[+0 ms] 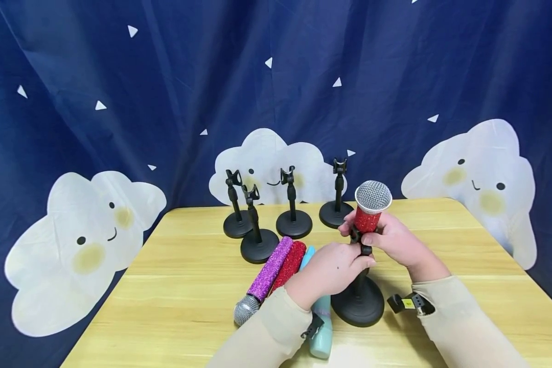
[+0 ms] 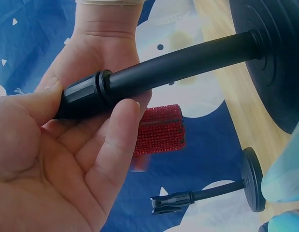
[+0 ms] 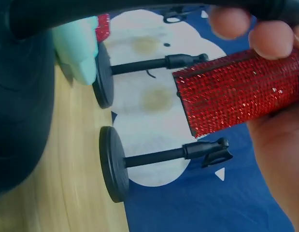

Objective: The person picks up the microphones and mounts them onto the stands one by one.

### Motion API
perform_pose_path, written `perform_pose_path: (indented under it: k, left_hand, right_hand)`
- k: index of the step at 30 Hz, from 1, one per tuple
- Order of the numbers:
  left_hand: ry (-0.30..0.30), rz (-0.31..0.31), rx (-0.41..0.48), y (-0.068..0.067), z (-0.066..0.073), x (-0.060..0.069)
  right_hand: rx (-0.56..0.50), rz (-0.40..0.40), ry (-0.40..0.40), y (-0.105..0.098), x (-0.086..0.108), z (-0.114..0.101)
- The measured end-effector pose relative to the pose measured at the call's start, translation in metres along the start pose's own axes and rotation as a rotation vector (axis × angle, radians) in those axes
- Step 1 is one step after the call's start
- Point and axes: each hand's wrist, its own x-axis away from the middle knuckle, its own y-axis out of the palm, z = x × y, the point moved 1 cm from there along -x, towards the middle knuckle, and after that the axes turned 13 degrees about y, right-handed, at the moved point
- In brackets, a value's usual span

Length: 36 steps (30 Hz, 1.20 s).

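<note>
A navy-blue fabric curtain (image 1: 184, 76) with white triangles and 3 smiling white clouds hangs behind a pale yellow wood-grain table (image 1: 165, 291).

The left hand's (image 1: 333, 266) thumb and fingers are clamped round the upper stem of a black stand with a round base (image 1: 359, 304). The right hand's (image 1: 397, 240) fingers are curled on the glittery red microphone with a silver mesh head (image 1: 371, 205), which is raised above that base, head up, beside the black clip (image 1: 355, 235). In the right wrist view the handle's lower end juts out free of the fingers. They cover the meeting of handle and clip, so whether it is seated cannot be told.

The step in hand looks like fitting this microphone into the clip; the next move seems to call for a steady stem and a firm push of the handle between the prongs.

Farther out, a glittery purple microphone (image 1: 270, 271) and a second glittery red handle (image 1: 290, 263) lie side by side, left of the base. A pale turquoise microphone (image 1: 321, 332) lies nearer the person, partly hidden by the left arm. Toward the table's back edge stand 4 more black stands (image 1: 294, 225), their clips bare.
</note>
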Motion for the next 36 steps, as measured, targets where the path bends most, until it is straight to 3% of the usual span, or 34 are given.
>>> perform_pose_path:
  k: [9, 19, 26, 36]
  left_hand:
    - [0.002, -0.009, -0.012, 0.001, 0.001, 0.001]
    - [-0.01, -0.01, -0.017, 0.0, -0.001, 0.001]
    - [-0.002, -0.016, -0.018, -0.002, -0.002, 0.002]
    - [-0.007, -0.027, 0.015, -0.003, -0.001, 0.001]
  right_hand:
    - [-0.093, -0.039, 0.013, 0.005, 0.0, 0.01]
    - [0.043, 0.001, 0.016, 0.004, 0.0, 0.011]
    - [0.049, 0.009, 0.05, 0.007, 0.0, 0.005]
    - [0.439, 0.079, 0.233, -0.005, 0.021, -0.012]
